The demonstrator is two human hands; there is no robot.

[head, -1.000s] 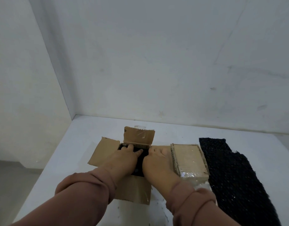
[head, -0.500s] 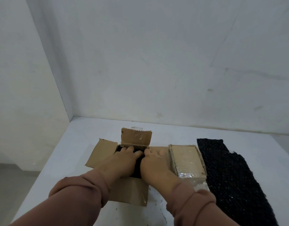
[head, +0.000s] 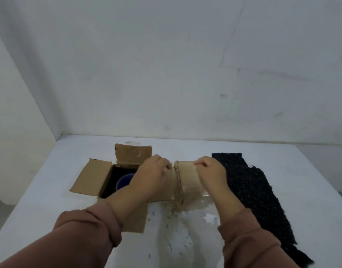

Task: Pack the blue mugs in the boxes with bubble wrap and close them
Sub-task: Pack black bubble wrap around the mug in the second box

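Observation:
An open cardboard box [head: 93, 178] sits left of centre with its flaps spread out. A blue mug [head: 124, 182] stands inside it on dark bubble wrap, partly hidden by my left wrist. To its right lies a second, smaller taped box [head: 187, 178]. My left hand [head: 152, 175] has its fingers curled at that box's far left corner. My right hand [head: 210, 171] grips its far right edge with fingers curled over the top.
A long sheet of black bubble wrap [head: 249, 190] lies on the right of the white table [head: 50, 200]. Clear tape or film [head: 205, 204] trails from the small box's near side. White walls close the table's back and left.
Both hands have left the inside of the open box and moved right onto the small taped box. The blue mug now shows inside the open box.

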